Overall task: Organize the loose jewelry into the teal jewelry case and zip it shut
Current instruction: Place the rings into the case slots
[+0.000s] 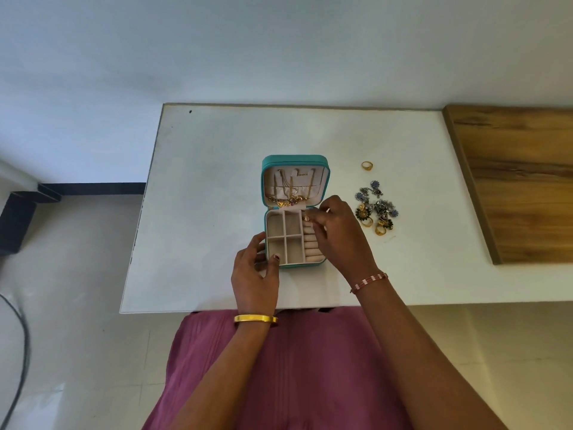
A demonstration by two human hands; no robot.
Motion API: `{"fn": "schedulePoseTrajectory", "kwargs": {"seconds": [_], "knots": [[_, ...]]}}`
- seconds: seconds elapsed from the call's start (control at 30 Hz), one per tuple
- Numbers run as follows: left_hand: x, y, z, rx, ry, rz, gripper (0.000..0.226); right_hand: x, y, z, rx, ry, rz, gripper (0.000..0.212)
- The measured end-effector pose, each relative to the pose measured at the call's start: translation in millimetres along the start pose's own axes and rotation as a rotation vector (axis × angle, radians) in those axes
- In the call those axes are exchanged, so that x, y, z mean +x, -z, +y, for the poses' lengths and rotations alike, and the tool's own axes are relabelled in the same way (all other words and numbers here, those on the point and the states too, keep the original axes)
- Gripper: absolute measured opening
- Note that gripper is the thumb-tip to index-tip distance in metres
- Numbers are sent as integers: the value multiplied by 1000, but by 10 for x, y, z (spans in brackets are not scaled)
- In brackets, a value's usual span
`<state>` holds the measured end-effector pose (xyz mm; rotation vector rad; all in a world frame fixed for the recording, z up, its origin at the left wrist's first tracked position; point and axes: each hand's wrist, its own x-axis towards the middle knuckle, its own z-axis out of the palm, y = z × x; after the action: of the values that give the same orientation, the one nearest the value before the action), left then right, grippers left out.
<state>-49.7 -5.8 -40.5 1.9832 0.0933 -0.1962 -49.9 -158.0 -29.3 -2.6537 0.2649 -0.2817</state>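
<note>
The teal jewelry case (294,159) lies open in the middle of the white table, its lid standing back with gold necklaces (291,200) hanging inside. The base has cream compartments and a ring-roll column on its right side. My left hand (255,268) grips the case's near left corner. My right hand (336,231) is over the ring rolls, its fingertips pinching a small gold ring (307,218) at the top of that column. A loose gold ring (366,165) and a pile of earrings and rings (376,209) lie on the table to the right of the case.
The white table (217,181) ends close to my body at the near edge. A wooden board (521,181) lies along its right side. A dark cable (18,336) runs over the floor at the left.
</note>
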Motion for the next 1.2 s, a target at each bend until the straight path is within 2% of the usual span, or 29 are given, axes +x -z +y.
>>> {"fn": "schedulePoseTrajectory", "kwargs": {"seconds": [0.1,0.17,0.27,0.4,0.5,0.6,0.87,0.97,1.1,1.2], "knots": [[-12,11,55,-6,-25,33,40,8,113,76,289,-192,154,23],[-9,7,109,0,-97,77,36,59,184,167,306,-272,297,20],[-4,-41,218,20,-247,90,28,210,254,343,233,-343,364,18],[-40,-237,371,20,-356,10,26,470,267,593,58,-420,274,24],[-77,-412,466,-28,-370,-39,22,640,246,724,-91,-432,149,31],[-72,-530,544,-74,-348,-83,22,737,191,811,-229,-422,44,26],[30,-593,575,-124,-295,-63,19,778,136,914,-328,-361,81,19],[21,-571,583,-136,-244,-63,17,684,154,847,-223,-317,161,16],[-16,-497,591,-143,-125,-79,20,403,252,468,125,-252,341,8],[-62,-368,532,-180,-38,-136,26,44,383,83,399,-248,278,9]]}}
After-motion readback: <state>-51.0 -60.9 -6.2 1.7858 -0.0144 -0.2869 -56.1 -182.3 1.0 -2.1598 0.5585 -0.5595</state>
